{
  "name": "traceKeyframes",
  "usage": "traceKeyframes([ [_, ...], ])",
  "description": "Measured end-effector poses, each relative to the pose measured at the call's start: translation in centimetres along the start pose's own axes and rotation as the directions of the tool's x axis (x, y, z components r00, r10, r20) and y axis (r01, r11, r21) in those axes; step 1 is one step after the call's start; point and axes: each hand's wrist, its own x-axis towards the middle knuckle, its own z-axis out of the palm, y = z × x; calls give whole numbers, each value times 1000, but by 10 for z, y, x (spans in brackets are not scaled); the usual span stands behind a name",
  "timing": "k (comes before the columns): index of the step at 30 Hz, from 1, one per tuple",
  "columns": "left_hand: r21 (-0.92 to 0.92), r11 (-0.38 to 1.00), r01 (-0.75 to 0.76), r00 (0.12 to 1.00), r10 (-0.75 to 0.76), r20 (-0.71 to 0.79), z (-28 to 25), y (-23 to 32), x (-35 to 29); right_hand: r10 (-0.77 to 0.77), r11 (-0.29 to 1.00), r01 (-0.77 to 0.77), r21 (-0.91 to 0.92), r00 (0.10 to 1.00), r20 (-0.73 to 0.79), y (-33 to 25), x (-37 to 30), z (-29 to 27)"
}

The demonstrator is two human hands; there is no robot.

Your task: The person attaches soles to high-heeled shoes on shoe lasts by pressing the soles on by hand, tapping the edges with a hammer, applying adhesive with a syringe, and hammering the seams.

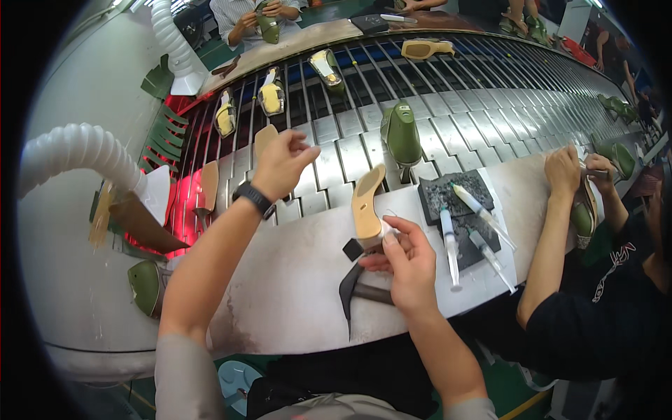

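My left hand (281, 166), a dark band on its wrist, is over the near conveyor with fingers loosely bent and apart. Just behind it shows part of a tan shoe sole (265, 138); I see no grip on it. My right hand (411, 264) is closed over the bench, its thumb and fingers round a small white piece (382, 232), whose kind I cannot tell. It touches or nearly touches the heel end of another tan sole (367, 199). Below lies a hammer (346, 287) with a black head, its handle partly under my right hand.
Several syringes (449, 245) lie on black pads (462, 192) to the right. A green shoe (402, 136) stands on the slatted conveyor (350, 157); yellow-bottomed shoes (271, 94) lie farther back. White ducts (80, 154) are at left. A co-worker's hands (565, 171) hold a green shoe at right.
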Motion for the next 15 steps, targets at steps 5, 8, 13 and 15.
traceKeyframes([
  [5, 416, 891, 181, 983, -174, -55, 114, -22, 185, -8, 998, 7, -66, 1000, -23, -5, -10, -21],
  [8, 475, 841, 260, 965, -216, -146, 177, -85, 288, 70, 997, -71, 26, 996, 59, 2, -8, -26],
  [13, 624, 717, 312, 909, -35, -415, 83, -242, 453, -251, 954, 260, -151, 965, 78, -17, -10, 0],
  [15, 580, 792, 191, 969, -60, -238, 193, -251, 442, -245, 933, 222, -282, 968, -51, 0, 5, -8],
])
